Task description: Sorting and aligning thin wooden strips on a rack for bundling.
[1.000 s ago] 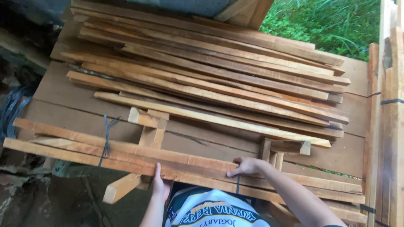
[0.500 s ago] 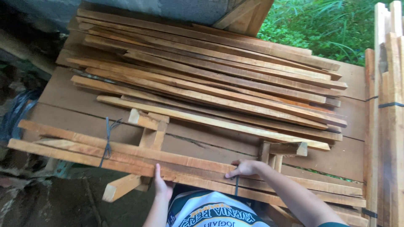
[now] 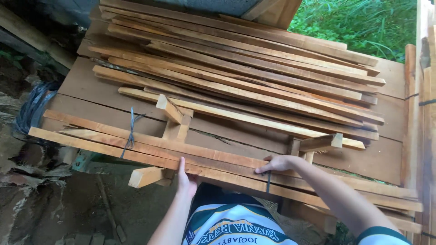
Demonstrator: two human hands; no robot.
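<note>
- Two bare hands rest on a bundle of long wooden slats (image 3: 150, 147) lying along the near edge of a broad plank platform (image 3: 86, 84).
- Left hand (image 3: 185, 178) grips the bundle's near edge from below, fingers pressed flat against the wood, just beside a short wooden block (image 3: 146, 176) jutting out underneath.
- Right hand (image 3: 278, 163) lies on top of the bundle, fingers together, touching the slats near a dark strap (image 3: 268, 181).
- Another dark tie (image 3: 131, 131) binds the bundle further left.
- Many loose slats (image 3: 245, 77) lie piled behind, with green grass (image 3: 359, 22) beyond.
</note>
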